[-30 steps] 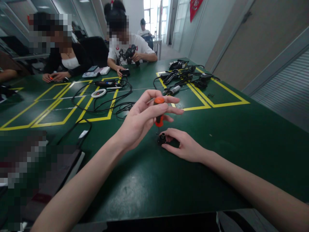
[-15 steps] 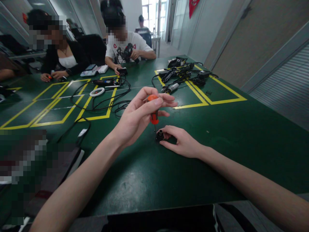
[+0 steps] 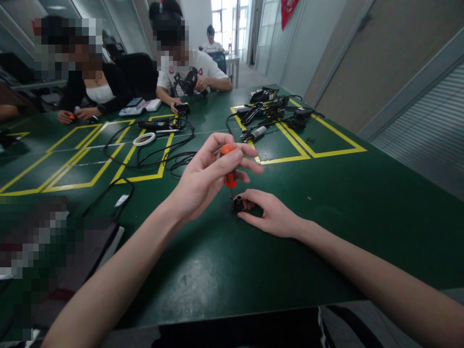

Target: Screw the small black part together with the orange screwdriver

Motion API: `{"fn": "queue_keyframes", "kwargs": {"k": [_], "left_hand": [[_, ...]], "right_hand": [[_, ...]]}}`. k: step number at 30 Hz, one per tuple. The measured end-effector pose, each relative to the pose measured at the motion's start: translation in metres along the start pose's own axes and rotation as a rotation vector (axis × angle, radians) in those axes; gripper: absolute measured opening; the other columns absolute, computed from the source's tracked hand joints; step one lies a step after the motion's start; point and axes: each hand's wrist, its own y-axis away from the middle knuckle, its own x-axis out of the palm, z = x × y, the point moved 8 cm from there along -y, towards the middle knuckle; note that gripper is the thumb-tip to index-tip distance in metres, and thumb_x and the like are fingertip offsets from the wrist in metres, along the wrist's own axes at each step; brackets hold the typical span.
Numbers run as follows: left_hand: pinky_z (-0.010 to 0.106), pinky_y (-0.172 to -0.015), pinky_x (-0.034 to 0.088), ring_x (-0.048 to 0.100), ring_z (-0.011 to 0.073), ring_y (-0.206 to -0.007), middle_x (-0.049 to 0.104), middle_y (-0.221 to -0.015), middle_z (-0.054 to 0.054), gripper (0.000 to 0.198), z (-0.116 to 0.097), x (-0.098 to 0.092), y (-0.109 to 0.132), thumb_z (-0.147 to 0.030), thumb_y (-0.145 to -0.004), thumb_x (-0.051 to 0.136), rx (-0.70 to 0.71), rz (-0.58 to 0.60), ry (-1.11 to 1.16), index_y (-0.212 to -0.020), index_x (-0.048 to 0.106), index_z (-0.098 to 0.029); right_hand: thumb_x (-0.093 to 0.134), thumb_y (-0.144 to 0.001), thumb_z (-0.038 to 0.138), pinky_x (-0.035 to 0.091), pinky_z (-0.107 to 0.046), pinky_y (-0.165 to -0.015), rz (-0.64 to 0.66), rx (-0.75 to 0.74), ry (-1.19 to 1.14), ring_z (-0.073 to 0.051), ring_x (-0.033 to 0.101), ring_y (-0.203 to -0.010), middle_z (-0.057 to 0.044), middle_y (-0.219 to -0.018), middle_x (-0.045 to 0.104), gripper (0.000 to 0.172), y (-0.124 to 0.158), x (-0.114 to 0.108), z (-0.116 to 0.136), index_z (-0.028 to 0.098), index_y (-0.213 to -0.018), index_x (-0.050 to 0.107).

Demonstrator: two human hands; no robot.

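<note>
My left hand [image 3: 206, 176] is closed around an orange-handled screwdriver [image 3: 228, 180], held upright with its thin shaft pointing down. The tip meets a small black part [image 3: 237, 205] that rests on the green table [image 3: 344, 208]. My right hand [image 3: 270, 212] lies on the table just right of the part, fingers pinched on it and holding it in place. The far side of the part is hidden by those fingers.
Black cables [image 3: 159, 150] and a white ring [image 3: 144, 139] lie inside yellow tape squares at the centre left. A pile of black tools and chargers [image 3: 271, 111] sits at the back right. Two people sit across the table's far end, working with their own hands.
Both hands, the screwdriver and the part stay together with hardly any shift; the left fingers have turned slightly on the orange handle. The view has moved a little.
</note>
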Motion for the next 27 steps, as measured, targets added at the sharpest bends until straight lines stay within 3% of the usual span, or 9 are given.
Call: {"fn": "queue_keyframes", "kwargs": {"k": [4, 8, 12, 15, 19, 23, 27], "left_hand": [[0.025, -0.065, 0.052, 0.068, 0.0130, -0.074, 0.073, -0.095, 0.003, 0.030, 0.0013, 0.0012, 0.0003, -0.046, -0.093, 0.074, -0.031, -0.015, 0.021, -0.101, 0.065, -0.019], [0.028, -0.073, 0.055, 0.072, 0.0187, -0.089, 0.073, -0.095, 0.006, 0.030, 0.0003, 0.0024, 0.0007, -0.046, -0.096, 0.067, -0.035, -0.013, 0.001, -0.097, 0.071, -0.017], [0.030, -0.088, 0.056, 0.073, 0.0211, -0.108, 0.073, -0.107, 0.003, 0.025, 0.0017, 0.0032, 0.0015, -0.040, -0.092, 0.078, -0.005, 0.008, -0.020, -0.099, 0.063, -0.022], [0.028, -0.078, 0.055, 0.074, 0.0168, -0.090, 0.073, -0.106, 0.001, 0.034, 0.0038, 0.0051, 0.0018, -0.040, -0.088, 0.083, -0.007, 0.034, -0.014, -0.102, 0.057, -0.023], [0.026, -0.071, 0.053, 0.067, 0.0127, -0.072, 0.071, -0.090, 0.002, 0.032, 0.0019, 0.0074, 0.0016, -0.046, -0.092, 0.076, -0.021, 0.046, -0.011, -0.105, 0.065, -0.019], [0.030, -0.077, 0.056, 0.071, 0.0189, -0.083, 0.072, -0.089, 0.006, 0.036, 0.0022, 0.0072, 0.0017, -0.052, -0.096, 0.066, -0.048, 0.031, -0.011, -0.095, 0.071, -0.017], [0.034, -0.091, 0.057, 0.074, 0.0231, -0.104, 0.075, -0.107, 0.006, 0.025, 0.0049, 0.0072, 0.0022, -0.043, -0.094, 0.073, -0.038, 0.038, 0.003, -0.097, 0.066, -0.019]], "right_hand": [[0.067, -0.097, 0.028, 0.056, -0.033, -0.074, 0.004, 0.002, 0.008, -0.019, 0.067, -0.082, -0.006, -0.093, 0.070, 0.020, -0.0002, 0.0009, -0.0006, 0.018, -0.113, 0.065], [0.066, -0.097, 0.028, 0.055, -0.033, -0.074, 0.010, -0.002, 0.016, -0.019, 0.067, -0.082, -0.006, -0.092, 0.070, 0.020, -0.0003, 0.0008, 0.0001, 0.018, -0.114, 0.065], [0.067, -0.097, 0.027, 0.056, -0.034, -0.076, 0.014, 0.008, 0.006, -0.020, 0.067, -0.083, -0.006, -0.094, 0.071, 0.020, -0.0001, 0.0008, -0.0006, 0.019, -0.114, 0.065], [0.066, -0.097, 0.027, 0.057, -0.035, -0.077, 0.003, 0.010, -0.005, -0.020, 0.068, -0.083, -0.007, -0.096, 0.072, 0.019, 0.0001, 0.0003, -0.0007, 0.018, -0.113, 0.065], [0.066, -0.096, 0.026, 0.057, -0.034, -0.074, -0.002, -0.001, -0.010, -0.020, 0.068, -0.081, -0.007, -0.093, 0.071, 0.019, -0.0001, 0.0003, 0.0011, 0.017, -0.112, 0.065], [0.066, -0.096, 0.027, 0.055, -0.033, -0.072, -0.009, -0.013, 0.012, -0.020, 0.067, -0.080, -0.006, -0.090, 0.069, 0.017, -0.0003, -0.0002, 0.0021, 0.017, -0.110, 0.065], [0.066, -0.097, 0.026, 0.055, -0.032, -0.073, 0.004, -0.008, 0.017, -0.019, 0.067, -0.081, -0.005, -0.092, 0.070, 0.017, -0.0004, 0.0004, 0.0012, 0.018, -0.111, 0.065]]}}
